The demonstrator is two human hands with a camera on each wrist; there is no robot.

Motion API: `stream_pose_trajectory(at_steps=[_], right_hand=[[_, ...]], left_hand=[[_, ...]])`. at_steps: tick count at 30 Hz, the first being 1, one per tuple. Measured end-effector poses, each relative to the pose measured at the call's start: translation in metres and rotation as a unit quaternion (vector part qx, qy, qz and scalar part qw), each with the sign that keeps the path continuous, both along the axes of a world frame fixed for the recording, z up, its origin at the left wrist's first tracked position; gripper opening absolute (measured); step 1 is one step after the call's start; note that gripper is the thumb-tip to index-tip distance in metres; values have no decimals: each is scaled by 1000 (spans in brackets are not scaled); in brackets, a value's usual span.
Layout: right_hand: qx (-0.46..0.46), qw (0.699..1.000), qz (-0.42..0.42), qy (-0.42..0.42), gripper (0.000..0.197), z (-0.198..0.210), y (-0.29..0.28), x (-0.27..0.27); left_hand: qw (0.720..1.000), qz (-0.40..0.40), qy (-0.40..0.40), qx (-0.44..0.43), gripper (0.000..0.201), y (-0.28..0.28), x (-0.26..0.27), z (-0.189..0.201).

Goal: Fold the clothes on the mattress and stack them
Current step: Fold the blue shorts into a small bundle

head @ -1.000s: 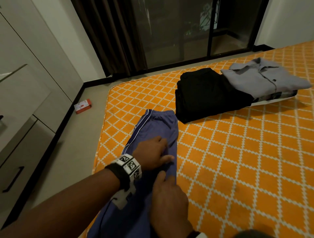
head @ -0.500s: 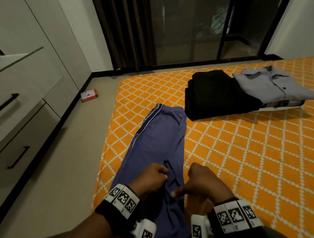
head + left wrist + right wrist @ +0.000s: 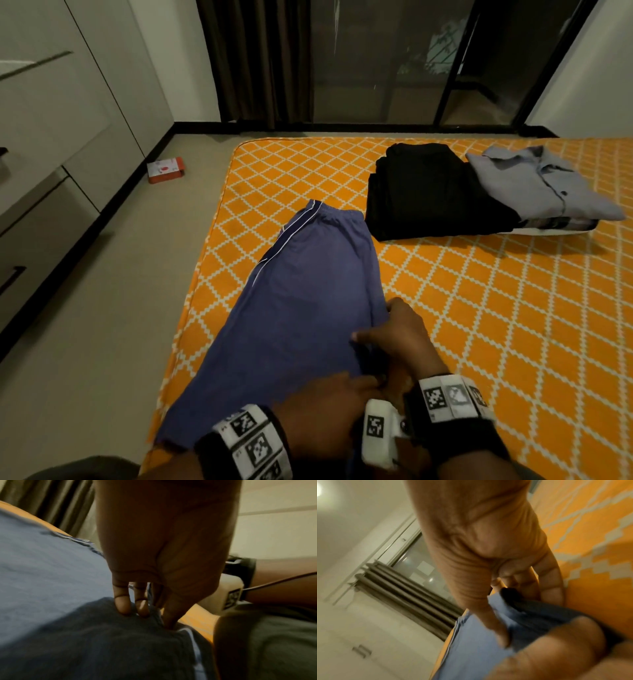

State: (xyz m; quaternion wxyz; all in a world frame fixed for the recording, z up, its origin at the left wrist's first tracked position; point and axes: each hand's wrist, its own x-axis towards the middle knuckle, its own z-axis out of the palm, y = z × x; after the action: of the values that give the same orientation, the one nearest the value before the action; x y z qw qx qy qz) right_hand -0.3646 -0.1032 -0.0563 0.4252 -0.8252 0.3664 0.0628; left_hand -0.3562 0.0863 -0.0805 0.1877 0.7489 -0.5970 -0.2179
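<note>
Both my grips pinch the inner edge of the blue track pants (image 3: 301, 308): right hand (image 3: 397, 337) ahead, left hand (image 3: 329, 404) nearer me. Black folded pile (image 3: 428, 192) at one o'clock. I'd keep both leg seams aligned before folding.

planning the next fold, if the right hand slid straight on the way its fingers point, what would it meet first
The right hand grips the blue pants' right edge, its fingers pointing up the mattress. Straight on, it would likely follow that edge and first meet the folded black clothes; depth is uncertain.
</note>
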Motion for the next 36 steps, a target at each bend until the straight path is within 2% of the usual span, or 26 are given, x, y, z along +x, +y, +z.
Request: stream_pose_trajectory(at_steps=[2,3,4,6,7,9,11,14,15,17,18,20,22,23,25,27,29,31,34,36], right_hand=[[-87,995,20,52,56,-8,-10,0],[-106,992,18,61,54,-8,-15,-2],[-118,991,11,63,51,-8,-19,-3],[-150,986,9,67,44,-5,-21,-5],[-172,983,18,67,40,-3,-20,-6],[-215,974,41,57,38,5,-16,-10],[-223,969,96,32,37,12,-5,-11],[-178,950,243,86,29,20,28,-21],[-170,939,281,105,24,20,34,-23],[-178,932,297,107,11,22,45,-24],[-184,933,290,106,6,25,53,-27],[-220,932,269,106,23,28,69,-34],[-256,923,274,85,28,33,89,-41],[-257,919,290,76,29,34,100,-46],[-217,916,328,81,38,35,117,-56],[-207,913,336,105,65,30,131,-63],[-237,903,337,126,76,20,145,-63],[-252,898,334,136,71,10,158,-60],[-268,894,331,137,62,1,174,-60],[-260,900,323,131,55,-5,178,-58]], left_hand=[[994,14,-105,-15,46,5,-16,-1],[990,44,-130,-34,45,7,-21,5],[990,71,-113,-48,43,10,-25,9],[999,21,-30,-1,46,17,-31,15],[998,-22,-24,44,49,19,-36,16],[998,-21,-14,60,47,24,-39,13],[992,9,37,118,44,26,-39,25],[985,-5,122,122,36,36,-35,51],[974,11,171,147,35,38,-27,55],[935,140,269,185,32,52,-6,51],[928,214,251,177,32,67,8,51],[915,355,119,150,51,94,31,48],[863,467,-10,190,84,116,44,47],[835,507,-27,212,93,123,48,46],[809,537,-3,241,101,131,51,40],[803,548,39,233,99,134,48,39],[799,555,55,227,90,138,45,43],[803,547,61,229,82,143,44,45],[802,547,107,217,82,148,42,48],[808,534,142,204,72,150,42,52]])
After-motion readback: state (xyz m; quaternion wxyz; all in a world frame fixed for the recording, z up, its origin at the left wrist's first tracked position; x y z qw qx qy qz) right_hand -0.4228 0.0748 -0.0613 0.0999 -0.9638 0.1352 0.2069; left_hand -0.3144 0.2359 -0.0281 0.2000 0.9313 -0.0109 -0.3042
